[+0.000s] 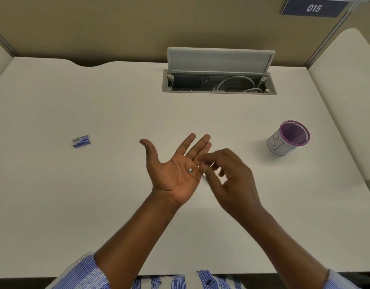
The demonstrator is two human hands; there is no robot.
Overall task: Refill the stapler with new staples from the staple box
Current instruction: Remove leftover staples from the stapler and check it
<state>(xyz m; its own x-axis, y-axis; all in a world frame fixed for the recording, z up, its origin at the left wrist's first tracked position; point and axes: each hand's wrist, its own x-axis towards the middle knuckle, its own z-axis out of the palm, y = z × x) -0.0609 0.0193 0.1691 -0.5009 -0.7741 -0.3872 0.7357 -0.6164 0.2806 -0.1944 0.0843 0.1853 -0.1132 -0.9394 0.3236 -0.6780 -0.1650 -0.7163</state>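
Observation:
My left hand (175,172) is held palm up over the middle of the white desk (96,195), fingers spread. A small silvery piece of staples (190,170) lies on its palm near the base of the fingers. My right hand (228,174) hovers just to the right of it, blurred, its fingertips curled toward the left palm; whether it pinches anything I cannot tell. A small blue staple box (81,141) lies shut on the desk far to the left. No stapler is in view.
A purple mesh pen cup (288,138) stands at the right. A cable hatch (219,82) with its lid raised and white cables inside sits at the back. Beige partition walls ring the desk; a "015" sign (314,7) hangs top right.

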